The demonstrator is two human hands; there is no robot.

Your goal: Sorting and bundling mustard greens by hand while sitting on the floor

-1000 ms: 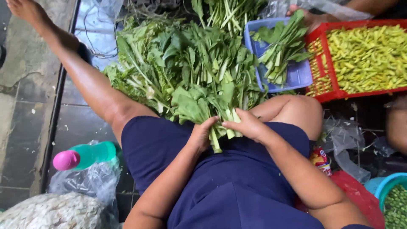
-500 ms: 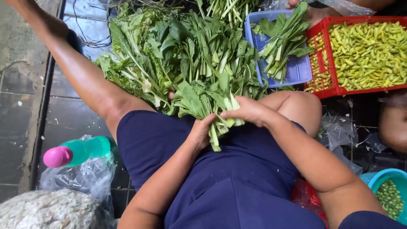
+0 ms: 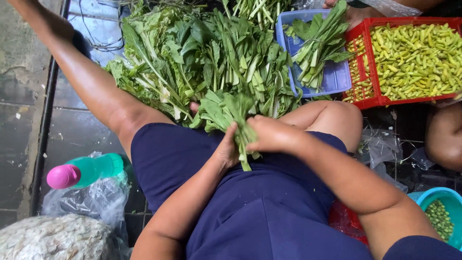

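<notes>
Green leafy stalks make up the bunch of greens (image 3: pixel 230 120) that the person holds over their lap, against the dark blue shorts (image 3: pixel 192 159). Their left hand (image 3: pixel 226 149) sits at the lower left of the bunch with its fingers curled around the stems, and the right hand (image 3: pixel 272 135) lies over the stems from the other side, fingers pressed together and closed on them; the cut ends stick out below the two hands. Just beyond the knees a big heap of loose greens (image 3: pixel 192 53) is spread on the floor. Behind it stands a blue plastic basket (image 3: pixel 337 79) with a smaller bundle of stalks (image 3: pixel 320 45) lying in it, and touching its right side is a red crate (image 3: pixel 370 98) full of pale green chillies (image 3: pixel 414 53). To the left of the person's thigh a green bottle with a pink cap (image 3: pixel 84 171) lies on a crumpled clear plastic bag (image 3: pixel 84 202). At the lower right a teal bowl (image 3: pixel 433 195) holds small green pieces
</notes>
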